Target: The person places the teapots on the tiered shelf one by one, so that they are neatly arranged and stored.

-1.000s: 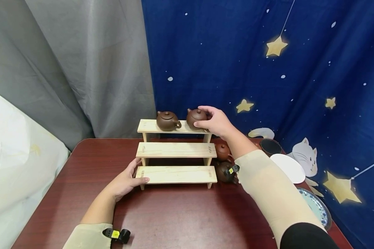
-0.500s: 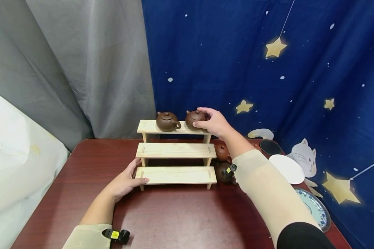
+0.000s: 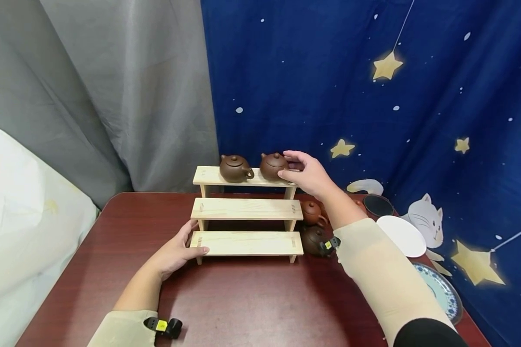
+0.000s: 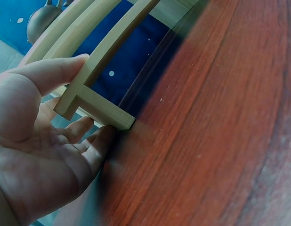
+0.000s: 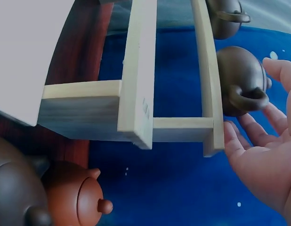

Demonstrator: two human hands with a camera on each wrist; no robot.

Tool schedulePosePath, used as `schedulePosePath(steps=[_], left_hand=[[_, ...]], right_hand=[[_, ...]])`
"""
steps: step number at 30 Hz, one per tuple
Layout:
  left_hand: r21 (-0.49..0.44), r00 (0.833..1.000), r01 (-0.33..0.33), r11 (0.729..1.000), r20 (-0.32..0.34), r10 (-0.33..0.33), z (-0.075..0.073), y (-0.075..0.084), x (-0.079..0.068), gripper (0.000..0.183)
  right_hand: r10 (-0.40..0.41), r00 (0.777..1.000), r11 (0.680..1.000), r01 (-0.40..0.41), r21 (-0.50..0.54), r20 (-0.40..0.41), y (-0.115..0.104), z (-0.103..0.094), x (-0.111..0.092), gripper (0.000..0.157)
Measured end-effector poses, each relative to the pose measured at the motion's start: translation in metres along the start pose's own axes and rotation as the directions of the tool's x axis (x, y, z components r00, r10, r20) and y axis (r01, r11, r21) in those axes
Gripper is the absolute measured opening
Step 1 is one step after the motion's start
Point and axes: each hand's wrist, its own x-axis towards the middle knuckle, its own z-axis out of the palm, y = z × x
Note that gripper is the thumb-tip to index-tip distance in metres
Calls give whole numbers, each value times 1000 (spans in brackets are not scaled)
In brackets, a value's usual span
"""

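A three-tier wooden display stand (image 3: 246, 208) stands on the dark red table. My left hand (image 3: 173, 255) holds its lowest step at the left end; in the left wrist view the thumb lies on the board and the fingers reach round the leg. Two dark brown teapots sit on the top step, one on the left (image 3: 234, 168) and one on the right (image 3: 272, 166). Beside the right-hand teapot is my right hand (image 3: 310, 176), fingers spread loosely near its handle (image 5: 246, 100). Gaps show there in the right wrist view; whether a fingertip touches is unclear.
Right of the stand are a reddish teapot (image 3: 311, 212) and a dark teapot (image 3: 313, 241), partly hidden by the right arm. Farther right lie a black round dish (image 3: 377, 205), a white plate (image 3: 401, 236) and a blue-patterned plate (image 3: 438, 289). Curtains hang behind.
My right hand has loosened from the right-hand teapot and drawn slightly to the right. The teapot stays on the top step. The left hand has kept its hold on the stand.
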Motion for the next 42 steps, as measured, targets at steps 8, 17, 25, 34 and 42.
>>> schedulePosePath(steps=[8,17,25,34,42], left_hand=[[11,1000,-6,1000,-10,6,-4,2,0,112],[3,1000,-2,1000,-11,3,-5,0,-2,112],[-15,1000,-5,1000,-7,5,-4,-2,-1,112],[-21,1000,3,1000,-1,-3,-1,-1,0,111],[-25,1000,18,1000,-10,-18,1,0,-1,112]], right_hand=[[-34,998,999,34,6,-54,16,-6,-31,68],[-72,988,995,80,55,-135,36,-5,-72,67],[-30,988,999,34,22,-153,65,-9,-105,66],[-17,994,1000,16,-10,-104,93,-12,-131,59],[6,996,1000,-5,15,-83,112,-16,-141,61]])
